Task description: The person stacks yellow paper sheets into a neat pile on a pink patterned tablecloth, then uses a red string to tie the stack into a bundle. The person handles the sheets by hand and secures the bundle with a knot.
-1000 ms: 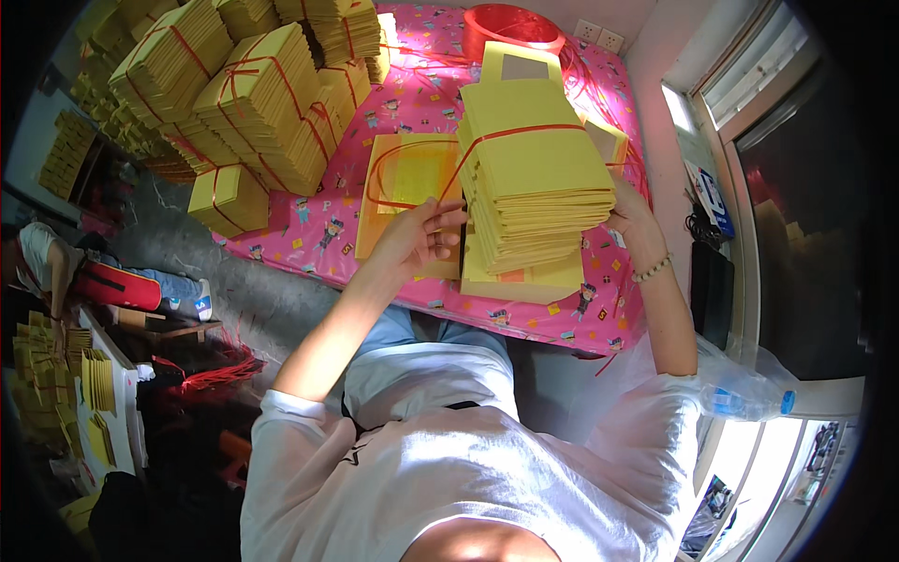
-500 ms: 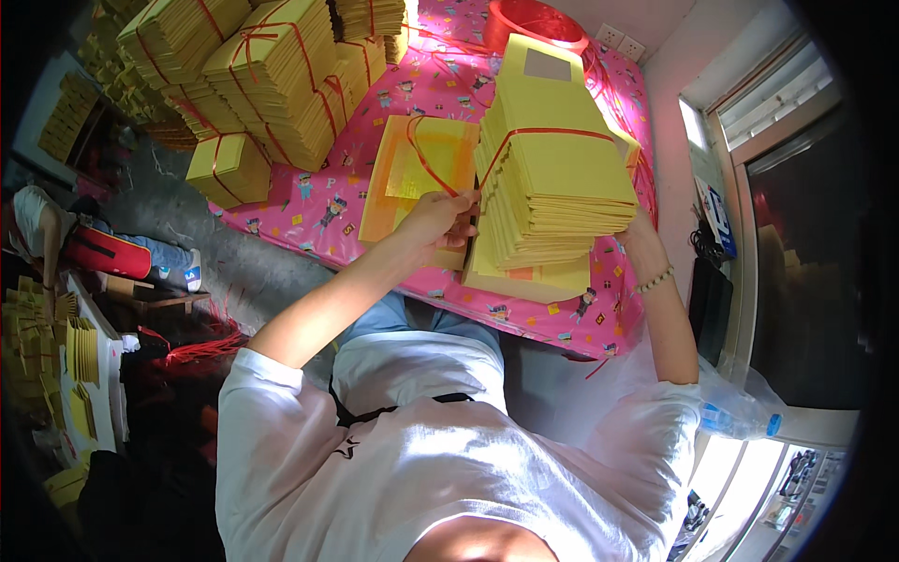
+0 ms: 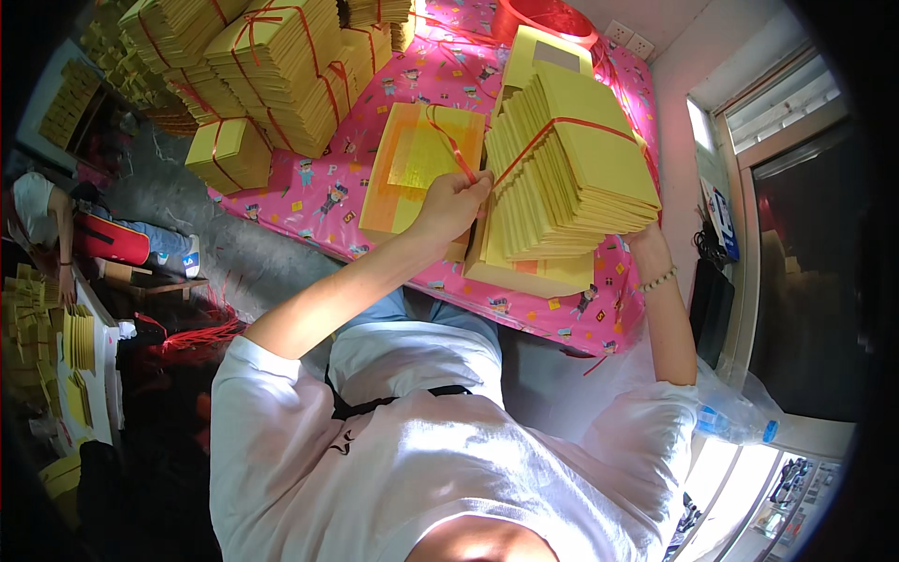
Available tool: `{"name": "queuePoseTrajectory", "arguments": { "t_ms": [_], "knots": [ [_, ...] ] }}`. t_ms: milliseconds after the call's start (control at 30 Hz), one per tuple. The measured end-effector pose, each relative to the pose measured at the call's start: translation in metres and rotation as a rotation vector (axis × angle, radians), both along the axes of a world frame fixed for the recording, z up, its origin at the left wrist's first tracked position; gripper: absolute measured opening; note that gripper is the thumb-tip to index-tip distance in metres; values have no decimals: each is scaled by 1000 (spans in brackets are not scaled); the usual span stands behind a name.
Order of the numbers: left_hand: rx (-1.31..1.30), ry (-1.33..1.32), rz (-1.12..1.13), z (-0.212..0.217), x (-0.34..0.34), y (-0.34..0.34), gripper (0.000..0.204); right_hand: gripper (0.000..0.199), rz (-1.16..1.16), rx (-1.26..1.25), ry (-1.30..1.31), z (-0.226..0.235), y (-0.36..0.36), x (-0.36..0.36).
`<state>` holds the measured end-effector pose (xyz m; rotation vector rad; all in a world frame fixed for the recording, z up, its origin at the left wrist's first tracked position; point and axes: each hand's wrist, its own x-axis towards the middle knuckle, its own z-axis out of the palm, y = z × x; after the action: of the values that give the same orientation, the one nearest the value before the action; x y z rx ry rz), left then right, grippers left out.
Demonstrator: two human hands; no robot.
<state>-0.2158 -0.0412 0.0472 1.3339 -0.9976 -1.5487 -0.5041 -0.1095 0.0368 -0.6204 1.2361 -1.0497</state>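
My left hand point(image 3: 456, 199) pinches a red strap point(image 3: 453, 150) whose loose end loops up to the left. That strap runs across a tall stack of yellow folded papers point(image 3: 590, 122), which leans with its layers fanned unevenly along the left side. My right hand point(image 3: 648, 244) is at the stack's near right corner and holds it there; its fingers are mostly hidden by the paper. The stack rests on a yellow box-like block point(image 3: 524, 276). Just left of it lies a flat yellow and orange packet point(image 3: 412, 169).
Strapped yellow bundles point(image 3: 281, 75) pile up at the back left of the pink patterned table cover point(image 3: 328, 201). A red round basin point(image 3: 548, 13) stands at the back. On the left, another person point(image 3: 42, 215) sits by a low white table point(image 3: 103, 375). A window point(image 3: 805, 234) lies right.
The stack has tilted further and its layers have spread on the left side. My left hand has risen slightly, pulling the strap aslant. My right hand stays by the same corner.
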Motion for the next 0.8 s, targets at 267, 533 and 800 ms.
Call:
{"name": "queuePoseTrajectory", "arguments": {
  "t_ms": [267,533,800],
  "knots": [
    [-67,-190,-47,-12,4,-7,33,38,-4,-1,-13,0,-4,3],
    [-96,-272,-121,-11,4,-14,33,37,-10,2,-17,1,-4,3],
    [30,-193,-228,-1,11,-18,31,37,-12,-4,-23,2,-5,4]
  ]
}}
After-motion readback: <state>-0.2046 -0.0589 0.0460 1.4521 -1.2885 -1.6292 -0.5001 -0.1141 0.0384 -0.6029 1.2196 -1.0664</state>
